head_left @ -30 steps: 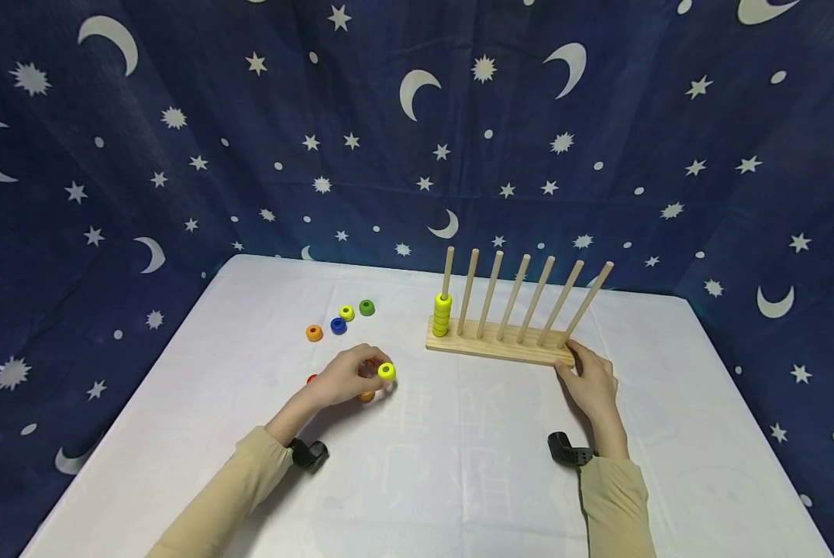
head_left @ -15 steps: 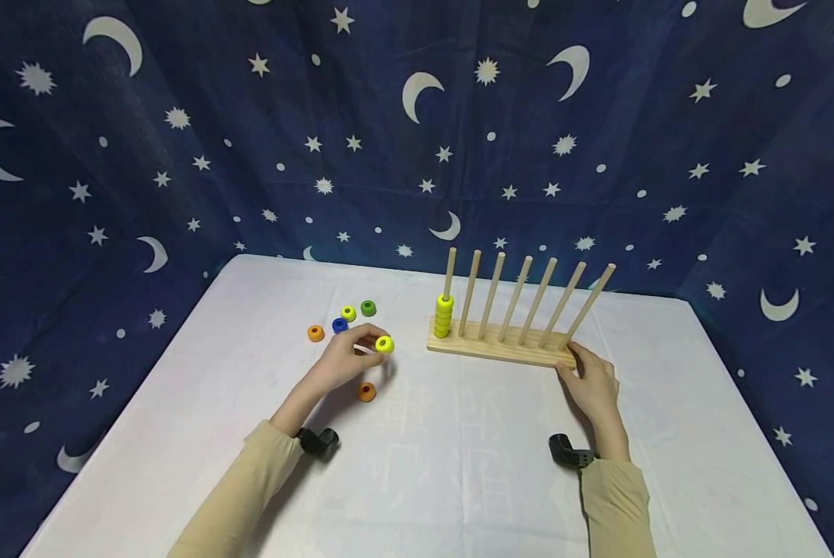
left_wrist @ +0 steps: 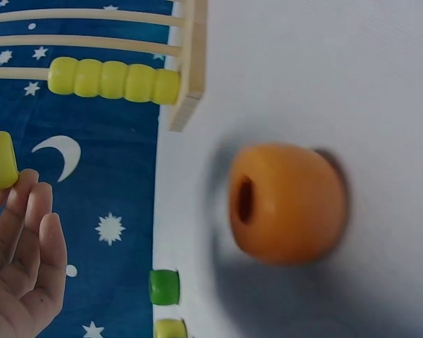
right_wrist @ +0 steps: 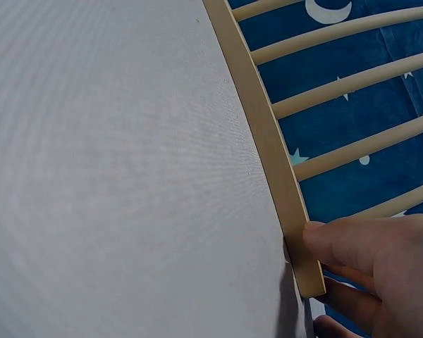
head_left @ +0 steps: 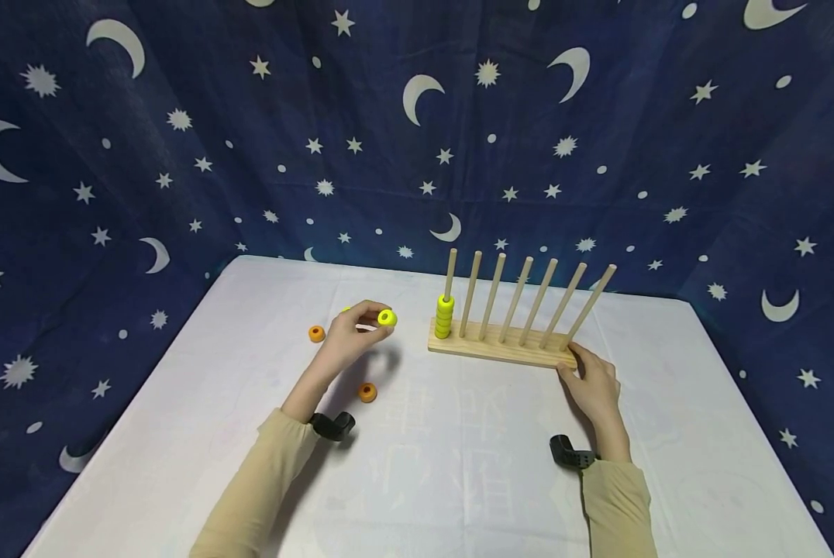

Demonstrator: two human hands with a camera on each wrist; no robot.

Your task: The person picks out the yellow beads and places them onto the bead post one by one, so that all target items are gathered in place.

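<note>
My left hand (head_left: 350,337) pinches a yellow bead (head_left: 387,318) between thumb and fingertips, above the table and to the left of a wooden peg rack. In the left wrist view this yellow bead (left_wrist: 0,162) shows at the left edge, partly covered by the thumb. Several yellow beads (head_left: 444,318) are stacked on the leftmost peg of the rack; the other pegs are bare. My right hand (head_left: 594,380) holds the right end of the rack's base (head_left: 490,353). The right wrist view has the thumb on the front of the base (right_wrist: 268,141), with fingers behind it.
Loose beads lie on the white table (head_left: 487,465): one orange bead (head_left: 367,392) near my left wrist, another orange bead (head_left: 316,333) left of that hand. A green bead (left_wrist: 164,287) shows in the left wrist view. A dark blue star-patterned cloth (head_left: 361,116) hangs behind the table.
My left hand has moved away from me across the table with the yellow bead, now covering most of the beads at the back. My right hand stays on the rack.
</note>
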